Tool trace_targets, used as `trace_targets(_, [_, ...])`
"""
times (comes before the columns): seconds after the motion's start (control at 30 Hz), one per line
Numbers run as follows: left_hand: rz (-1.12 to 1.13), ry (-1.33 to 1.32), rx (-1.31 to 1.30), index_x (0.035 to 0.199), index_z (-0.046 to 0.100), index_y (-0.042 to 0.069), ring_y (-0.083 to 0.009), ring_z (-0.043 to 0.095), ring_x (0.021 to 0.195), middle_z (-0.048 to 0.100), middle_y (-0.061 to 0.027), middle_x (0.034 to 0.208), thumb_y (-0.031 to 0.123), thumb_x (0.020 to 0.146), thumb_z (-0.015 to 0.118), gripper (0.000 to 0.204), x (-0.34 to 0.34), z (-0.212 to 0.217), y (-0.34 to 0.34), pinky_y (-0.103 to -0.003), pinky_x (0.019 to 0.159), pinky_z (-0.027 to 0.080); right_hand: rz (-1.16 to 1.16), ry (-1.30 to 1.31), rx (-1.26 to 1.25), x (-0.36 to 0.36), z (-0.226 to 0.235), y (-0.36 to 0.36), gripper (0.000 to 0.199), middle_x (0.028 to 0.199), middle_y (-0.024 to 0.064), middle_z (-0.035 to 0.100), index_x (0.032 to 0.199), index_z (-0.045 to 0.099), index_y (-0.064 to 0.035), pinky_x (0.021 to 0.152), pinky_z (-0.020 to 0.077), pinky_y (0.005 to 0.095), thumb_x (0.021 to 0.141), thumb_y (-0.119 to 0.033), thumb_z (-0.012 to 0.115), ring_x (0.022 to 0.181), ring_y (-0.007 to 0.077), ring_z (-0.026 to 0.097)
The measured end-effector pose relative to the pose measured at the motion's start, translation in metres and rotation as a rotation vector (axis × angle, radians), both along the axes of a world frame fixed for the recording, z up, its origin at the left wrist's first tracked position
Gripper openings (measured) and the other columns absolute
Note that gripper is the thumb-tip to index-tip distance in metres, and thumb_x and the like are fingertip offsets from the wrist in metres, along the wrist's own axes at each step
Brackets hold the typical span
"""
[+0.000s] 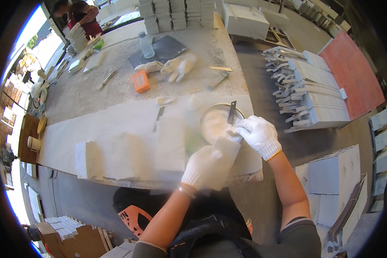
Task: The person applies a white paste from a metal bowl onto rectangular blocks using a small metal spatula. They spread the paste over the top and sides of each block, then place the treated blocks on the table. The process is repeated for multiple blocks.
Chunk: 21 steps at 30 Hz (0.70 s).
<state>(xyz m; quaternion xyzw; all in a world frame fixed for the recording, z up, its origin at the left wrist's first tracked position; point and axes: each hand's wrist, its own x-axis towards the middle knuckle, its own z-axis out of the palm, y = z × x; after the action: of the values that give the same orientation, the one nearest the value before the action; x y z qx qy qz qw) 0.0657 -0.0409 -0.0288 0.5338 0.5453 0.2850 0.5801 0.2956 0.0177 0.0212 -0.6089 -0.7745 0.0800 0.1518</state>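
I see left hand (pixel 199 167) grasping pale tile (pixel 228 155), right hand (pixel 259 135) at bowl (pixel 221 104) (can't tell its grip); left slackening could drop tile

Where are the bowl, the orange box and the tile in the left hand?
Bowl (pixel 201 123): head view, on the left side of its rim.
Orange box (pixel 141 81): head view, on the middle of its top.
Tile (pixel 226 161): head view, on the middle of its visible face.

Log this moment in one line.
left hand: holding pale tile | right hand: at right rim of bowl, grip unclear | dark tool: over bowl | table: gloves, orange box
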Motion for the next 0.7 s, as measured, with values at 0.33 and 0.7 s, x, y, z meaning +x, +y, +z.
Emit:
trace_targets(0.33, [-0.029,0.068,0.015,0.121,0.070,-0.003,-0.0240,0.069,0.101,0.075,-0.0168,0.110,0.030,0.100,0.064,0.040,-0.001,0.000,0.001,-0.036,0.092,0.052,0.288,0.243,-0.026,-0.062,-0.009,0.123,0.056,0.140,0.0092,0.067,0.130,0.073,-0.0161,0.110,0.0486,0.0416,0.084,-0.046,0.079,0.134,0.0308,0.057])
trace_targets(0.7, [-0.041,0.033,0.073,0.119,0.069,-0.002,-0.0413,0.069,0.106,0.073,-0.0264,0.112,0.036,0.099,0.058,0.045,0.000,-0.006,0.000,-0.045,0.095,0.052,0.221,0.773,-0.431,-0.078,-0.009,0.123,0.020,0.097,-0.0015,0.069,0.105,0.070,-0.0114,0.085,0.0552,0.0289,0.089,-0.018,0.080,0.094,0.0097,0.065])
